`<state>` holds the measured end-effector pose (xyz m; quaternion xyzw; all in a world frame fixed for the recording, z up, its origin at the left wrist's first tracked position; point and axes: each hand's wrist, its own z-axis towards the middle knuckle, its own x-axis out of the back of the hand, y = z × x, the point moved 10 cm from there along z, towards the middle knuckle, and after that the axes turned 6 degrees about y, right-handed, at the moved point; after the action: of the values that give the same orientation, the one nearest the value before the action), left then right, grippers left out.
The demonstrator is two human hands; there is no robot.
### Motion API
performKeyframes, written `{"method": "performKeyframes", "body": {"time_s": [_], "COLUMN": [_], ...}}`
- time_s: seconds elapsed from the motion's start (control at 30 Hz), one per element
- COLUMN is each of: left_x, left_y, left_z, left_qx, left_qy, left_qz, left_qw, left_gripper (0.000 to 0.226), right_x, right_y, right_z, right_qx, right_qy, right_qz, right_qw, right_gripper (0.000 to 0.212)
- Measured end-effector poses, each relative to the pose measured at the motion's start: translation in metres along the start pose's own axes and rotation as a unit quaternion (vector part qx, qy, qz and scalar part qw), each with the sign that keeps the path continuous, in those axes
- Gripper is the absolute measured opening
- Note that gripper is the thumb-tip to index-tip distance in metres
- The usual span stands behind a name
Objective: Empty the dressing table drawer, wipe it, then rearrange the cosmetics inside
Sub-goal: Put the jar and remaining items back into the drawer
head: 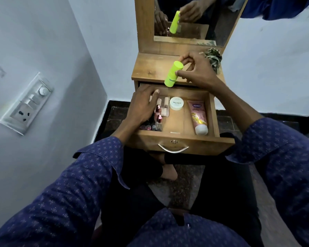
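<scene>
The wooden drawer (182, 122) of the dressing table stands pulled open. My right hand (198, 72) holds a neon-green bottle (173, 73) tilted above the drawer's back edge and the tabletop (150, 68). My left hand (143, 106) reaches into the drawer's left side, fingers spread over small cosmetics. Visible beside it are pink lipsticks (158, 114), a clear-packed beige item (165, 106) and small nail polish bottles (150, 127). A white round jar (176, 103) lies mid-drawer. A pink tube with a white cap (198, 116) lies along the right side.
A mirror (189, 18) stands behind the tabletop and reflects my hands and the bottle. A patterned cloth (213, 58) is bunched at the tabletop's right rear. A wall switchboard (27, 104) is on the left. My knees sit under the drawer front with its metal handle (172, 148).
</scene>
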<state>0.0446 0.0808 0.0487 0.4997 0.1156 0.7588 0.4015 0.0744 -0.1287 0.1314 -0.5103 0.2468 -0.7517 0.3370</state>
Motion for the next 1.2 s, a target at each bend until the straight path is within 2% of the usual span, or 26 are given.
{"method": "performKeyframes", "body": {"time_s": [0.1, 0.2, 0.3, 0.5, 0.6, 0.73, 0.87, 1.03, 1.13, 1.2], "left_x": [0.004, 0.010, 0.012, 0.003, 0.000, 0.000, -0.001, -0.001, -0.001, -0.001], "left_y": [-0.002, -0.002, 0.000, 0.004, 0.011, 0.009, 0.009, 0.009, 0.010, 0.010], "left_z": [-0.012, -0.020, -0.023, -0.025, -0.028, -0.028, -0.029, -0.028, -0.029, -0.029], "left_qx": [-0.005, -0.001, 0.000, -0.028, -0.049, -0.037, -0.035, -0.033, -0.031, -0.029], "left_qy": [0.003, 0.016, 0.021, -0.006, -0.019, -0.023, -0.028, -0.030, -0.033, -0.034], "left_qz": [0.007, 0.019, 0.038, 0.087, 0.126, 0.133, 0.135, 0.138, 0.141, 0.144], "left_qw": [1.000, 1.000, 0.999, 0.996, 0.991, 0.990, 0.990, 0.989, 0.989, 0.989], "left_gripper": [0.039, 0.037, 0.038, 0.042, 0.042, 0.042, 0.043, 0.041, 0.043, 0.043], "right_x": [-0.018, -0.045, -0.064, -0.091, -0.100, -0.105, -0.101, -0.101, -0.109, -0.112], "right_y": [-0.008, 0.001, 0.010, 0.012, 0.012, 0.010, 0.021, 0.042, 0.049, 0.049], "right_z": [-0.027, -0.052, -0.070, -0.081, -0.084, -0.091, -0.094, -0.101, -0.106, -0.108], "right_qx": [0.044, 0.046, 0.051, 0.069, 0.085, 0.089, 0.033, -0.069, -0.072, -0.076], "right_qy": [-0.123, -0.251, -0.315, -0.332, -0.315, -0.287, -0.279, -0.266, -0.267, -0.259], "right_qz": [-0.012, -0.049, -0.098, -0.134, -0.159, -0.148, -0.116, -0.090, -0.151, -0.151], "right_qw": [0.991, 0.966, 0.943, 0.931, 0.932, 0.942, 0.953, 0.957, 0.949, 0.951], "right_gripper": [0.041, 0.042, 0.046, 0.047, 0.045, 0.040, 0.048, 0.068, 0.068, 0.064]}}
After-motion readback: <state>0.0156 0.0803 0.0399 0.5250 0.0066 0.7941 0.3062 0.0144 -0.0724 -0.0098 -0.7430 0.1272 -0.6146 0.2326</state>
